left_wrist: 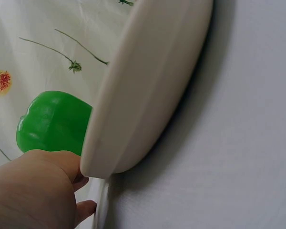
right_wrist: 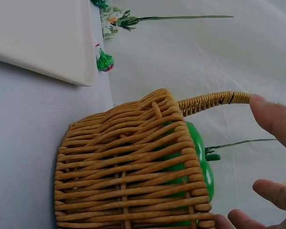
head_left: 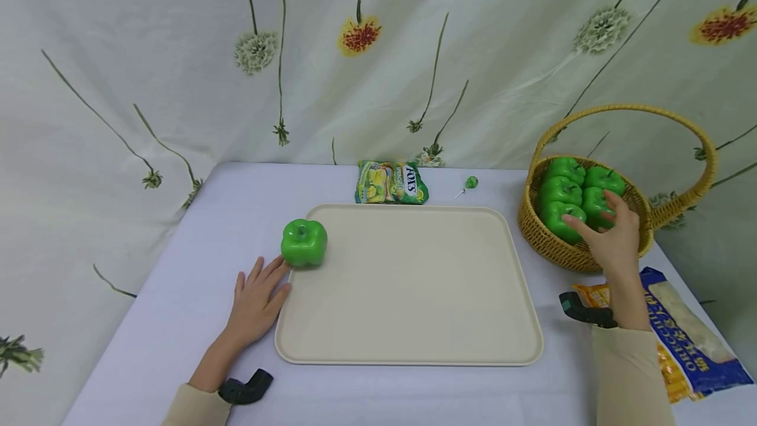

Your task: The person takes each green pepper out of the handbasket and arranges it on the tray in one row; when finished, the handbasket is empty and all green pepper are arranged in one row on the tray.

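One green bell pepper point(head_left: 304, 242) sits upright on the upper left corner of the beige tray point(head_left: 414, 281). My left hand point(head_left: 255, 304) rests at the tray's left edge with fingers extended, the fingertips close by that pepper. At the right, a wicker basket point(head_left: 552, 252) with a tall handle holds several more green bell peppers point(head_left: 559, 190). Over the basket's near side hovers my right hand point(head_left: 618, 235), thumb and fingers spread apart above the peppers. In the right wrist view, nothing is between thumb and fingers, and one pepper point(right_wrist: 200, 157) shows over the rim.
A green candy bag point(head_left: 391, 183) lies behind the tray, with a green lollipop point(head_left: 471, 183) to its right. Beneath the right forearm lies a blue and yellow food packet point(head_left: 688, 340). A flowered cloth point(head_left: 503, 84) hangs behind the table.
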The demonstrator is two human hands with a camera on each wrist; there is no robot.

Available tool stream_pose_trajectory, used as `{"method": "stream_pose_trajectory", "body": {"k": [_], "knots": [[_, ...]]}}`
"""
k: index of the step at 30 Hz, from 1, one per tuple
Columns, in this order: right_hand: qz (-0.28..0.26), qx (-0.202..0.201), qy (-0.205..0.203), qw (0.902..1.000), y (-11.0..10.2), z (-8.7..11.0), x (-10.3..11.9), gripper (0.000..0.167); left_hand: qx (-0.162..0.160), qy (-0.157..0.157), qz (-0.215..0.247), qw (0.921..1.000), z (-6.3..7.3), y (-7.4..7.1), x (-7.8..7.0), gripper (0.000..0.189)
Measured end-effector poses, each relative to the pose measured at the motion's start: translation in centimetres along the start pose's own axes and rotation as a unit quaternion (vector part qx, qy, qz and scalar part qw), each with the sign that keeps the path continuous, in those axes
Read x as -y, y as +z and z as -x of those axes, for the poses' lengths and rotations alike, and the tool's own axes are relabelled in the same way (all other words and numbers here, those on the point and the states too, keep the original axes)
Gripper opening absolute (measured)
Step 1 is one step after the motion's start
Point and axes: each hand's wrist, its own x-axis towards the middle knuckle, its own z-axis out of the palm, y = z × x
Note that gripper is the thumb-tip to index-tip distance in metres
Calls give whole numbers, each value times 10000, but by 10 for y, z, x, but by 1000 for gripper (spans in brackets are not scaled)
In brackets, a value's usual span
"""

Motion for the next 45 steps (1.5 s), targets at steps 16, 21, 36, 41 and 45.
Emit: {"method": "stream_pose_trajectory", "body": {"k": [16,21,36,41,45], "knots": [[240,271,21,9993,8,-3,-14,88,57,-40,-54,10000,-1,0,1,49],[392,322,-42,9987,9,-3,-15,86,53,-44,-38,10000,1,0,0,49],[1279,837,-662,9860,10,-7,-19,87,-24,20,-30,10000,2,2,3,49],[1472,934,-670,9824,10,-6,-18,84,-38,16,-35,10000,2,2,2,49],[1517,931,-700,9815,10,-6,-17,83,-40,-3,-38,10000,2,1,1,49]]}}
